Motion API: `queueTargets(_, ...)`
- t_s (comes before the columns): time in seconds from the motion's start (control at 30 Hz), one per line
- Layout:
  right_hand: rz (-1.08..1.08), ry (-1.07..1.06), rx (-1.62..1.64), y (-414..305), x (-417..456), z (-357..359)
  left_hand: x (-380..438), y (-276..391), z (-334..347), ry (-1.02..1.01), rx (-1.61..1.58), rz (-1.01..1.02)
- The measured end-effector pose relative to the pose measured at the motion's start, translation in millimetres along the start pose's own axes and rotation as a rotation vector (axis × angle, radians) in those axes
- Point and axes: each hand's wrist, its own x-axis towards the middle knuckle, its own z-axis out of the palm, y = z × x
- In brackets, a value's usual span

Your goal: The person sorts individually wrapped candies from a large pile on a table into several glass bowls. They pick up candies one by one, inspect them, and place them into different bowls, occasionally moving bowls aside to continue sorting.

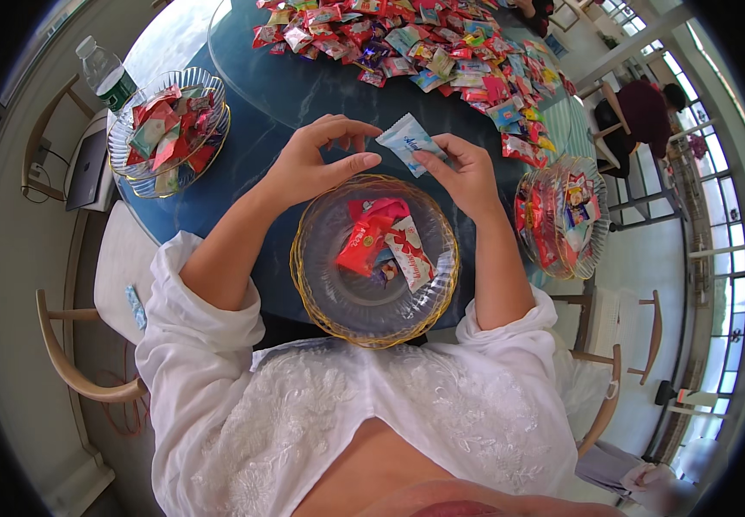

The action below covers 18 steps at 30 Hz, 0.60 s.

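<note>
My right hand (460, 169) pinches a blue-and-white candy packet (409, 143) between thumb and fingers, just beyond the bowl. Close to the packet's left corner, my left hand (327, 155) holds nothing, its thumb and fingers apart. Below both hands stands a clear ribbed bowl with a gold rim (301, 284), near the table's front edge. Inside it lie a red packet (363, 242), a white packet with a red ribbon print (409, 252) and a small purple-wrapped sweet (386, 271), partly hidden.
A large heap of wrapped candies (411, 45) covers the far side of the blue marble-patterned table (250, 155). Filled clear bowls stand at left (217, 139) and right (595, 220). Behind the left bowl is a plastic bottle (104, 74). A laptop (86, 169) rests at far left. Other people sit beyond.
</note>
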Motion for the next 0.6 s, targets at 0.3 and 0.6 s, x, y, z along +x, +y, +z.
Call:
queueTargets(0.3,-0.086,-0.055,-0.135,-13.7,-5.1,16.6,-2.8,6.0,2.0,-0.045,0.037,0.003)
queueTargets(0.6,-0.127,-0.072,-0.068,-13.7,-8.4,19.9,-1.6,8.3,-1.5,-0.069,0.058,0.081)
